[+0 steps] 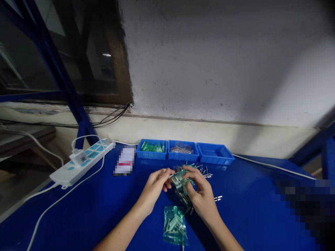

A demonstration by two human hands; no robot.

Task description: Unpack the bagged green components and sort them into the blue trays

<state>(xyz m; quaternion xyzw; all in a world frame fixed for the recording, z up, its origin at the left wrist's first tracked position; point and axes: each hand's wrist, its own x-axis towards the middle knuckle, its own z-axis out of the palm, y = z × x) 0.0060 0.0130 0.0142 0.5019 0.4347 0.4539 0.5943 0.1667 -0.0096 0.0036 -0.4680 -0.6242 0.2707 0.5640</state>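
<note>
My left hand (156, 186) pinches the left edge of a small green-tinted plastic bag (179, 178) between thumb and fingers. On the bag's right side, my right hand (201, 190) has its thumb and fingers closed on it. What lies inside the held bag is hard to make out. Below and behind the hands spreads a pile of thin metal pins or screws (206, 171), partly hidden by the bag and my right hand. Nearer to me, a filled green-tinted bag (175, 225) lies flat, showing pale plugs and screw-like pieces through the plastic.
Three blue bins line the back: one with green packets (153, 146), one with pinkish-clear pieces (182, 149), and the right bin (216, 153) showing its bare floor. A white power strip (83, 162) with trailing cables lies left, beside a blurred phone-like object (124, 160).
</note>
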